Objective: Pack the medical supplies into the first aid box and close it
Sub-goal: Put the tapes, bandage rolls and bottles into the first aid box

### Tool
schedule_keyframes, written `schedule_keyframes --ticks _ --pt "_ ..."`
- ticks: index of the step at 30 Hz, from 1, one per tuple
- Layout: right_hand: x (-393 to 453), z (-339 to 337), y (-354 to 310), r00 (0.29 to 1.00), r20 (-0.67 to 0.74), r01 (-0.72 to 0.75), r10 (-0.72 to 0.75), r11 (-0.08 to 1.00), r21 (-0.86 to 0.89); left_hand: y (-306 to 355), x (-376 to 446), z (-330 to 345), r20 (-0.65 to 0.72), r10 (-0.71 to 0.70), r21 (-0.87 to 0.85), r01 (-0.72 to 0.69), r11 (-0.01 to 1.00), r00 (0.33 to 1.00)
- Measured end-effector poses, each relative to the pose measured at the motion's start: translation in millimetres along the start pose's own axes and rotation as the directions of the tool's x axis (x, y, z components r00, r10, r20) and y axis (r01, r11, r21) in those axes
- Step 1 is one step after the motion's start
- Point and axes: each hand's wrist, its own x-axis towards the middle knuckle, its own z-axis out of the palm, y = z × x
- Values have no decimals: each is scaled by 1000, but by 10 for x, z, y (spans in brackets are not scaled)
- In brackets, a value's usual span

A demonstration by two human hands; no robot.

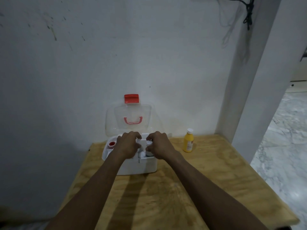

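Note:
The white first aid box [141, 168] stands open near the table's far edge, its clear lid [114, 120] with a red latch [131, 98] leaning back against the wall. Both my hands are over the open box. My right hand [158, 145] is closed around a white-capped bottle [149, 145] standing in the box. My left hand [127, 145] grips a small white item [138, 141] inside; what it is stays hidden under my fingers. A red-capped container [112, 144] sits in the box's left part. A yellow bottle [188, 141] with a white cap stands on the table to the right.
The wooden table [182, 188] fills the lower view, with its right edge dropping to a marble floor [285, 146]. A white wall is right behind the box and a white pillar [245, 97] rises at the table's back right corner.

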Motion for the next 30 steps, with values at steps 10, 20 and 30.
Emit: schedule_keyframes --ticks 10,20,30 --pt "28 -42 34 1000 -11 22 -22 999 -46 3 -87 -22 -20 3 -63 -4 998 1000" --pt "53 -402 174 936 -333 -62 110 986 152 -293 -249 -43 -303 -119 -102 92 991 945" --pt "176 -487 905 889 -312 -371 337 927 -57 -570 -328 141 -152 -230 -35 227 973 961"
